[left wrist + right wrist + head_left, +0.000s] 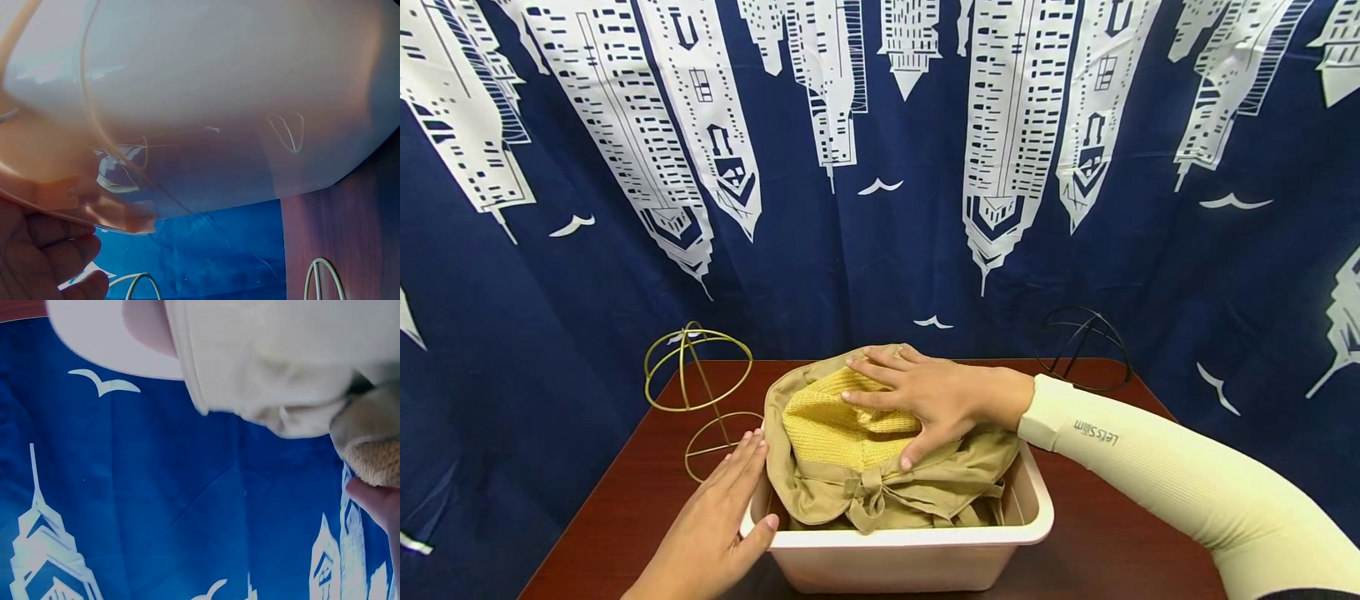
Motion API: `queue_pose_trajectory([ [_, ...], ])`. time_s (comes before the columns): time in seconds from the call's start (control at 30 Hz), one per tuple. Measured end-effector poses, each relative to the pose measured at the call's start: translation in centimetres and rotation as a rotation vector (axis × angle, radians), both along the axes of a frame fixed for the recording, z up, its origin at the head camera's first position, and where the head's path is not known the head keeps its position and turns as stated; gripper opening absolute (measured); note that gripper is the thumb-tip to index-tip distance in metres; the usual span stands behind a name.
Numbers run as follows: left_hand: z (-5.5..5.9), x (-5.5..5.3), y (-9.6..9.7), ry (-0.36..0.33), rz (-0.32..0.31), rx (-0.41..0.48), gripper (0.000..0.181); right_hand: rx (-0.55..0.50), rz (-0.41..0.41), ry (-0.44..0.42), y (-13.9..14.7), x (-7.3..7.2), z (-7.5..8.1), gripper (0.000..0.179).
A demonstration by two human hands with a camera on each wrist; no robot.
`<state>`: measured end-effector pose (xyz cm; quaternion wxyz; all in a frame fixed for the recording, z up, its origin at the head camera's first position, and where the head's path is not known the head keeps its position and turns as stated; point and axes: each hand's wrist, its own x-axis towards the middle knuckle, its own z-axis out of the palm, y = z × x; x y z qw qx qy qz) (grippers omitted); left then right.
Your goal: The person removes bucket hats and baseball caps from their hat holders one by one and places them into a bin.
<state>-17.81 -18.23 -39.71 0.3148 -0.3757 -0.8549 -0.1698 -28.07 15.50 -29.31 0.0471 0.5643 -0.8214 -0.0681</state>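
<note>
A white plastic bin (895,562) stands on the table, piled with soft headwear. On top lies a yellow ribbed-knit hat (823,425), nested in a khaki cloth hat (940,497) with a fabric bow at its front. My right hand (940,396) rests on the yellow knit with fingers spread, the palm down. At the bin's left rim, my left hand (715,517) touches the edge with its fingers extended. The left wrist view shows the bin's glossy outer wall (219,75) above the fingers. Whatever lies deeper in the bin is hidden beneath the khaki cloth.
A gold wire stand (700,408) is at the left on the dark red table (625,492). A black wire stand (1086,346) stands at the back right. Behind the table hangs a navy curtain (820,275) printed with white buildings and birds.
</note>
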Motion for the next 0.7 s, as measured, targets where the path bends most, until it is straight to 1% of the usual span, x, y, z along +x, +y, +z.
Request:
queue_pose_trajectory([
  [0.1,0.0,-0.1,0.0,0.003,0.004,-0.007,0.073,0.031,0.004,0.011,-0.5,-0.3,-0.5,0.1],
  [0.27,0.0,-0.2,-0.1,0.018,0.003,-0.014,0.072,0.048,0.026,-0.06,-1.0,-0.4,-1.2,0.094],
  [0.37,0.0,-0.1,-0.1,0.023,0.007,-0.018,0.072,0.06,0.026,-0.082,-1.3,-0.2,-1.5,0.087],
  [0.47,0.0,0.0,-0.1,0.021,0.016,-0.024,0.072,0.069,0.022,-0.078,-1.4,0.1,-1.8,0.082],
  [0.6,0.1,0.0,-0.1,0.018,0.014,-0.024,0.072,0.083,0.007,-0.071,-1.5,0.3,-2.1,0.078],
  [0.7,0.1,0.0,0.0,0.013,0.011,-0.023,0.072,0.105,-0.016,-0.09,-1.5,0.6,-2.2,0.076],
])
